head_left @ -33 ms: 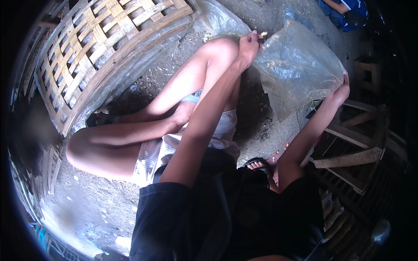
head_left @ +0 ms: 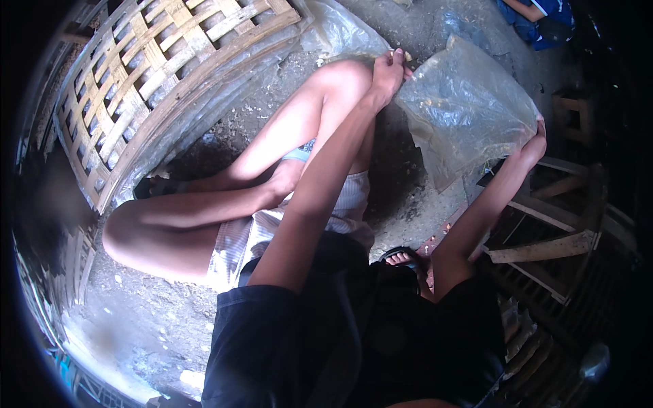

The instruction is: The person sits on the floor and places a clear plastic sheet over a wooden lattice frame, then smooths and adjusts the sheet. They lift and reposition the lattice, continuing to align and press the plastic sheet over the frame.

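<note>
A cloudy, clear plastic sheet (head_left: 469, 102) is spread between my two hands, wrinkled and dusty, its lower corner hanging over the floor. My right hand (head_left: 535, 141) grips its right edge, the fingers partly hidden behind the film. At the sheet's upper left corner my left hand (head_left: 389, 73) is closed, thumb and fingers pinched together beside my raised knee. A small yellowish bit shows by those fingertips; whether it is held cannot be made out.
A woven bamboo tray (head_left: 170, 58) lies at the upper left, over more plastic film (head_left: 340, 30). Wooden slats of a frame (head_left: 544, 248) stand near my right forearm. Another person in blue (head_left: 541, 24) sits at the far right. Crumbs dot the grey floor (head_left: 146, 306).
The plastic sheet's folds and lower corner have shifted slightly. Both hands stay almost where they were.
</note>
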`<state>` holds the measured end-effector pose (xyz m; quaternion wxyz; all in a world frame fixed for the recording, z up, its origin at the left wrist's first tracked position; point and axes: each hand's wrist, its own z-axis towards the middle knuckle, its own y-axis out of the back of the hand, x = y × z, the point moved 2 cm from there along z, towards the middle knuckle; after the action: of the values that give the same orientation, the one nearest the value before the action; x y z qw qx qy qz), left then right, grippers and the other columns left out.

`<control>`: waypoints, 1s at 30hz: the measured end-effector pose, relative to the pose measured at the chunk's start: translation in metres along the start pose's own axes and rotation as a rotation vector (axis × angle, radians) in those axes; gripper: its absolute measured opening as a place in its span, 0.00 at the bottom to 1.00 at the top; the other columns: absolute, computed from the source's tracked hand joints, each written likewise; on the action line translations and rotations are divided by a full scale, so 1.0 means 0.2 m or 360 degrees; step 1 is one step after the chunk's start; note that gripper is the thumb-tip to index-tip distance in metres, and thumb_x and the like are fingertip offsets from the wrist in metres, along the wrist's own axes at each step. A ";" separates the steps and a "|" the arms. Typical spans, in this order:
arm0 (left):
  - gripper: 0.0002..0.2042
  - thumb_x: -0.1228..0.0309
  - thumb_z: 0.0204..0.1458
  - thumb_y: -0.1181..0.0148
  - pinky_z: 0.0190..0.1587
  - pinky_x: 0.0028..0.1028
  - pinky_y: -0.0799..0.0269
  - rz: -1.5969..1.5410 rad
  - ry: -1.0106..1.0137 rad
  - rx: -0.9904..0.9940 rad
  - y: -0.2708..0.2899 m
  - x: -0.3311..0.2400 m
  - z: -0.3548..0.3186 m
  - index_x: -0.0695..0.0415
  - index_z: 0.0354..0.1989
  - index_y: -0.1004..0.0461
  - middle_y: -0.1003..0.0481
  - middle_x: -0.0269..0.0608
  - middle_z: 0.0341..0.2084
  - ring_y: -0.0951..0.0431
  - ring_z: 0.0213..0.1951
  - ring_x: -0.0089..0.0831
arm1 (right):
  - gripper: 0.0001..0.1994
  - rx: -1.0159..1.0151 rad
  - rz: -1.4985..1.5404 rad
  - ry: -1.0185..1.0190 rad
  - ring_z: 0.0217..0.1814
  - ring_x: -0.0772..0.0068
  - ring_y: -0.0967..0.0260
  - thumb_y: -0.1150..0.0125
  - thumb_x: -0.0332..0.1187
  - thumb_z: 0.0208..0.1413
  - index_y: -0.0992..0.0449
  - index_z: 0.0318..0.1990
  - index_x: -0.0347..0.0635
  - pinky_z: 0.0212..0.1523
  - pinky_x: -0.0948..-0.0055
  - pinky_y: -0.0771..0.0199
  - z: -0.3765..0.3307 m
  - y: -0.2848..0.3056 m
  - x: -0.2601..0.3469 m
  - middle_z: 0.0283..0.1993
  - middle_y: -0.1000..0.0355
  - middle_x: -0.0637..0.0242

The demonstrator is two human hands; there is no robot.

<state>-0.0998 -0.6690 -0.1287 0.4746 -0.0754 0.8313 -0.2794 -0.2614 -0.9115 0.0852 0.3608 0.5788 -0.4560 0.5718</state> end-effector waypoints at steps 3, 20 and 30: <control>0.18 0.57 0.61 0.33 0.41 0.33 0.25 0.0419 -0.0037 -0.0086 -0.02 0.06 0.02 0.62 0.45 0.23 0.19 0.41 0.34 0.20 0.39 0.31 | 0.15 -0.0024 -0.0275 0.0030 0.56 0.62 0.25 0.43 0.35 0.67 0.20 0.56 0.37 0.49 0.65 0.28 0.02 0.06 -0.04 0.56 0.22 0.60; 0.29 0.54 0.54 0.25 0.72 0.36 0.39 0.0683 -0.0012 0.1244 -0.06 -0.06 -0.17 0.51 0.63 0.24 0.24 0.43 0.61 0.31 0.68 0.36 | 0.19 0.0229 -0.0058 -0.0157 0.61 0.56 0.27 0.43 0.37 0.69 0.25 0.62 0.38 0.62 0.56 0.27 -0.31 -0.24 0.10 0.61 0.25 0.56; 0.16 0.60 0.55 0.30 0.57 0.34 0.22 0.1030 -0.0051 0.0613 0.06 0.25 0.11 0.58 0.45 0.14 0.14 0.48 0.38 0.15 0.48 0.40 | 0.21 -0.0018 -0.0129 -0.0147 0.63 0.52 0.28 0.47 0.38 0.69 0.27 0.64 0.36 0.65 0.53 0.28 -0.18 -0.05 0.16 0.64 0.27 0.54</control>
<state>-0.1069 -0.6862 -0.1805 0.5566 0.2774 0.7369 -0.2650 -0.2656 -0.8779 0.1209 0.3656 0.6204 -0.4515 0.5268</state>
